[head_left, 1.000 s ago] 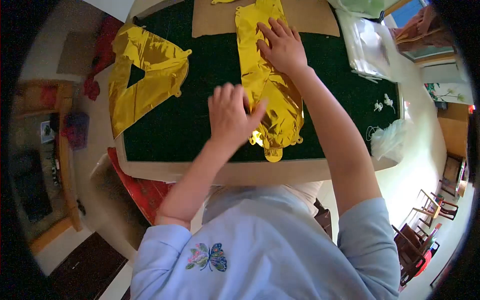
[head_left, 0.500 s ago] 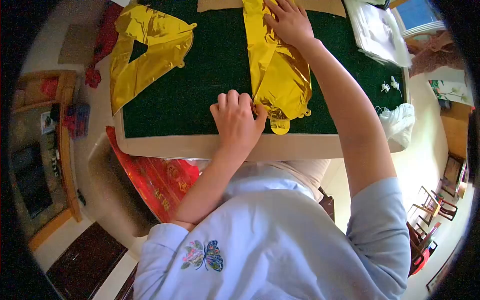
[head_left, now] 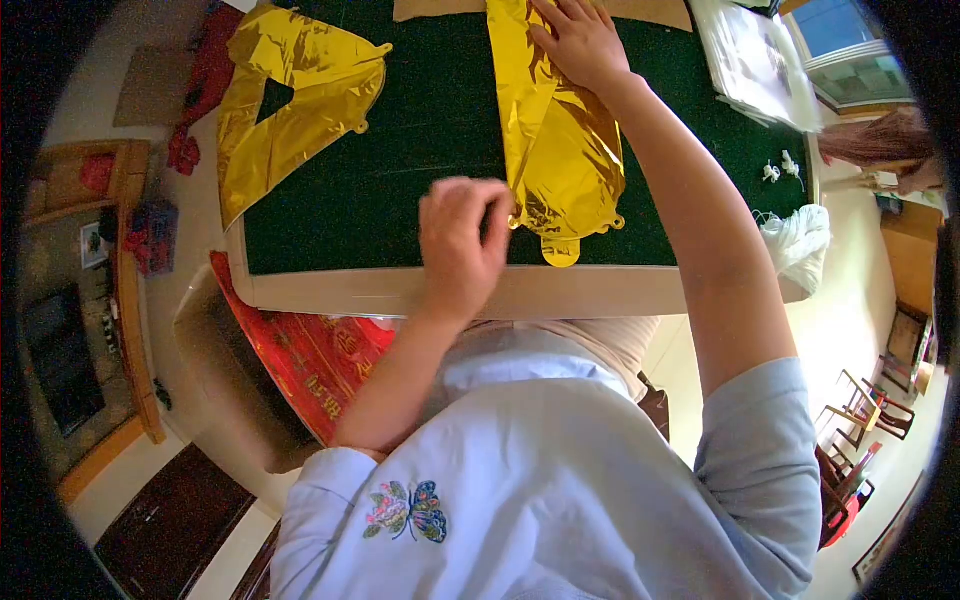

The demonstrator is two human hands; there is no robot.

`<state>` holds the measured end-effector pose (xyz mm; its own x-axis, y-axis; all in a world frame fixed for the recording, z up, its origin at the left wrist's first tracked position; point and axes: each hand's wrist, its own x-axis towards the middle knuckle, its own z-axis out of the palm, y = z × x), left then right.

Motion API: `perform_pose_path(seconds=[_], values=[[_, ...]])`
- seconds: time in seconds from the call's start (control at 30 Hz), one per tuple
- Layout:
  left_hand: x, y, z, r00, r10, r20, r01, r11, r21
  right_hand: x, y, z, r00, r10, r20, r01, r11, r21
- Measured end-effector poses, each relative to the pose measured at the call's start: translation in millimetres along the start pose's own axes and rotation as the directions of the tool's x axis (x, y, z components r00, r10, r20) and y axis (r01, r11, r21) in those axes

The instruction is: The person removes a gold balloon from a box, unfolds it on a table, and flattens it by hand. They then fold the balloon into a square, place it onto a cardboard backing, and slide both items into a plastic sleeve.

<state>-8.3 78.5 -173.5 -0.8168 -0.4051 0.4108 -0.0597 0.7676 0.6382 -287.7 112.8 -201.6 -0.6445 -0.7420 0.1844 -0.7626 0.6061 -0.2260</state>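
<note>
Gold foil balloon [head_left: 560,140], deflated, lies lengthwise down the middle of the bench [head_left: 400,292], on the dark green mat [head_left: 420,150]. Its near end, with small tabs and a round tongue, sits close to the bench's front edge; its far end runs out of view at the top.

Nearest: left hand [head_left: 462,245], raised just above the mat at the balloon's near left corner. Fingers curled loosely inward, thumb toward the foil edge. Cannot tell whether it pinches the edge or only hovers beside it.

Farther: right hand [head_left: 580,45], fingers spread, palm pressed flat on the balloon's upper part, holding the foil down against the mat.

Foil state: upper stretch looks folded in lengthwise, a narrow strip with a clear crease along the left side. Lower part is wider and crinkled, not yet lying as flat. Judged from this, flattening or folding is partly done; the near end is left to smooth.

Left, well apart: second gold balloon [head_left: 290,100] with a triangular hole, lying spread and crumpled, overhanging the bench's left side. Looks untouched.

Far: brown cardboard sheet [head_left: 440,9] under the balloon's upper end. Right side: stack of clear plastic bags [head_left: 755,60], small white bits [head_left: 782,168], a crumpled white bag [head_left: 798,245] at the bench corner.
</note>
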Motion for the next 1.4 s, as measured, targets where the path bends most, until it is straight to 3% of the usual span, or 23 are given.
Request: perform_pose_path(seconds=[0.03, 0.13, 0.23, 0.8, 0.9, 1.0, 1.17, 1.4], values=[[14, -8, -1, 0.997, 0.045, -0.065, -0.045, 0.999, 0.01, -1, 0, 0, 1.0, 0.001, -0.001, -0.001, 1.0, 0.006], [42, -41, 10, 0.987, 0.155, 0.046, -0.161, 0.97, 0.182, -1, -1, 0, 1.0, 0.002, 0.002, -0.002, 1.0, 0.005], [46, -52, 20, 0.968, 0.158, 0.195, -0.201, 0.954, 0.221, 0, -2, -1, 1.0, 0.023, 0.02, -0.023, 1.0, -0.015], [11, -36, 1, 0.938, 0.139, 0.317, -0.187, 0.974, 0.126, 1, -2, 0, 0.999, 0.034, 0.033, -0.034, 0.999, -0.013], [3, -30, -12, 0.9, 0.157, 0.408, -0.218, 0.97, 0.108, 2, 6, 14, 0.992, -0.043, -0.12, 0.031, 0.994, -0.104], [24, -32, -17, 0.913, 0.175, 0.369, -0.208, 0.977, 0.05, 9, 21, 43, 0.959, -0.092, -0.268, 0.066, 0.992, -0.107], [77, -65, 23, 0.881, 0.211, 0.423, -0.364, 0.874, 0.322, 5, 17, 31, 0.973, -0.096, -0.208, 0.074, 0.991, -0.11], [147, -110, 52, 0.891, 0.206, 0.405, -0.416, 0.726, 0.547, 3, 14, 27, 0.976, -0.077, -0.204, 0.062, 0.995, -0.078]])
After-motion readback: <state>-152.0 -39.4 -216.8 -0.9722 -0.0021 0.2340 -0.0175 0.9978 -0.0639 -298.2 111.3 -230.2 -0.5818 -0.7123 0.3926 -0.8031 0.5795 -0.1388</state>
